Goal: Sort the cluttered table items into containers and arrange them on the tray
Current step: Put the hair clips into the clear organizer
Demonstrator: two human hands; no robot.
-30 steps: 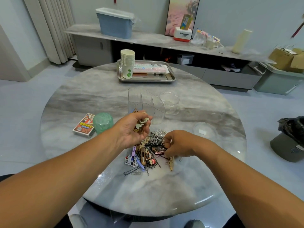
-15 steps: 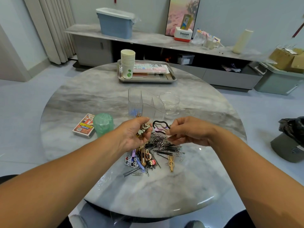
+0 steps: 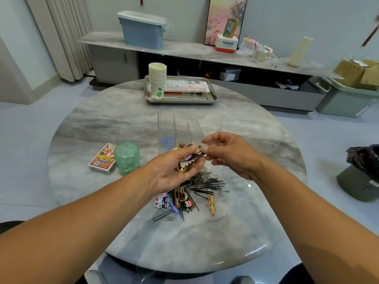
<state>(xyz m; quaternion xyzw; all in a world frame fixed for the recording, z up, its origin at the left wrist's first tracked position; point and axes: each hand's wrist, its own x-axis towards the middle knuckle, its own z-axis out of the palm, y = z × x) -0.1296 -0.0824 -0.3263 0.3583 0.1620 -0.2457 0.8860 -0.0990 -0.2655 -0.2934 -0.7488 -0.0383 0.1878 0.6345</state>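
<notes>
Left hand (image 3: 176, 171) cupped, grip closed loosely round bunch of hair clips (image 3: 189, 158) above table centre. Right hand (image 3: 229, 154) pinches one clip at bunch's edge (which clip unclear). Feed it in flat, keep your palm level; clear organizer (image 3: 174, 128) waits just behind, tray (image 3: 213, 95) at far edge.

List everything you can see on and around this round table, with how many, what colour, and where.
Table: one, grey marble, centre.
Tray: one, metal, far edge.
Paper cups: one stack, cream, on tray.
Pink packet: one, on tray.
Clear organizer: one, mid-table.
Clear round cup: one, right of organizer.
Card box: one, red, left.
Green roll: one, beside card box.
Hair pins and clips: pile, mostly black, under hands.
Blue bin: one, back shelf.
Left hand: holds clips.
Right hand: pinching at those clips.
</notes>
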